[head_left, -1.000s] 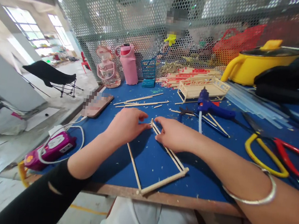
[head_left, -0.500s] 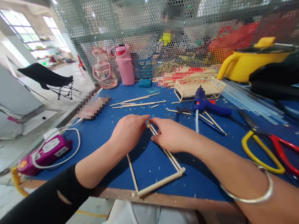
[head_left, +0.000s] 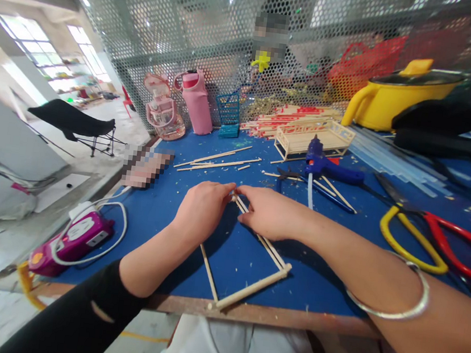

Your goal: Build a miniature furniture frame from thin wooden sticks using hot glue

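A frame of thin wooden sticks (head_left: 252, 288) lies on the blue tabletop, its near corner at the table's front edge. At its far corner my left hand (head_left: 202, 209) and my right hand (head_left: 266, 212) meet, fingertips almost touching. Both hands have their fingers closed around the stick ends there; the joint itself is mostly hidden. The frame's left stick runs out from under my left hand, and two parallel sticks pass beneath my right hand. Beyond my right hand stand a blue glue gun (head_left: 334, 169) with a glue stick in it and dark-handled pliers (head_left: 323, 192).
Scissors (head_left: 414, 238) with yellow and red handles lie at right, near clear glue sticks (head_left: 404, 163). Farther back are a small stick-built tray (head_left: 284, 145), red-tipped sticks (head_left: 267, 124), a yellow pot (head_left: 392, 107) and a pink bottle (head_left: 196, 103). A purple power strip (head_left: 73, 242) sits at left.
Both hands stay at the frame's far corner with almost no movement. The frame and the tools around it lie as before.
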Demonstrator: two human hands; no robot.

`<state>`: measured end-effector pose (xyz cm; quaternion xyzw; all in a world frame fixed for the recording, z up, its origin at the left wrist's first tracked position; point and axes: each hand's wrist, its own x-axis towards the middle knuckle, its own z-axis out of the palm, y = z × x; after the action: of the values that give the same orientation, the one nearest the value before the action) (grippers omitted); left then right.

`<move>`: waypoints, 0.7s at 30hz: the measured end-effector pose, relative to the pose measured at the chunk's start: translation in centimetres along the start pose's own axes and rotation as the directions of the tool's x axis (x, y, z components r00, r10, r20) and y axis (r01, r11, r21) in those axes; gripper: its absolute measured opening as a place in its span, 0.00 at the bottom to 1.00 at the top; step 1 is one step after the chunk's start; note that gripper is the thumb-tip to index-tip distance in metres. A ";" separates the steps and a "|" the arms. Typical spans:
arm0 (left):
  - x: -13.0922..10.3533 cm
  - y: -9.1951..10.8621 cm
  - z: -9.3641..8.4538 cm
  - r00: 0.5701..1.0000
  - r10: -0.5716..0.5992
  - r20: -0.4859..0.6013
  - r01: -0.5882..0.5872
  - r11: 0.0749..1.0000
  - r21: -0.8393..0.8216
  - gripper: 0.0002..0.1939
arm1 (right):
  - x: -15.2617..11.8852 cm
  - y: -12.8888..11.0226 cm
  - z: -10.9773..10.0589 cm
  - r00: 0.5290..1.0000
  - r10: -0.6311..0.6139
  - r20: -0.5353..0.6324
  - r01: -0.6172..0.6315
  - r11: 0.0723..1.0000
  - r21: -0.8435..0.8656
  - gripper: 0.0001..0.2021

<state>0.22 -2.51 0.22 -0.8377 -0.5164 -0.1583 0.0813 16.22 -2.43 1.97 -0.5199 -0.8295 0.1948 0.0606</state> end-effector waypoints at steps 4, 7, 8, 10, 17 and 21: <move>0.1 0.0 0.3 1.000 -0.003 0.008 0.003 1.000 0.016 0.16 | 0.0 0.0 0.0 1.000 0.000 -0.002 0.000 1.000 -0.002 0.24; 0.3 0.3 0.2 1.000 -0.017 0.020 0.017 1.000 0.015 0.16 | 0.0 -0.1 0.0 1.000 -0.003 -0.001 0.003 1.000 0.003 0.24; 0.3 0.3 0.0 1.000 -0.023 0.017 0.023 1.000 0.004 0.16 | 0.0 -0.1 0.0 1.000 -0.001 0.000 0.001 1.000 0.011 0.25; 0.0 0.2 -0.8 0.999 -0.038 -0.031 0.037 0.999 -0.040 0.18 | 0.0 -0.2 -0.1 1.000 0.026 0.015 -0.026 0.999 0.040 0.27; -6.0 -2.5 -3.3 0.853 -0.477 -0.211 0.427 0.871 -0.241 0.17 | 0.0 -0.1 -0.1 0.997 0.073 0.037 -0.075 0.995 0.069 0.29; -7.9 -3.2 -2.2 0.861 -0.508 0.012 0.491 0.827 -0.275 0.15 | 0.2 0.1 0.2 0.997 0.058 0.050 -0.062 0.995 0.078 0.27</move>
<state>-6.29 -8.34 -0.53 -0.6712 -0.6882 -0.2684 -0.0612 16.16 -2.30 1.75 -0.5368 -0.8064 0.2418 0.0557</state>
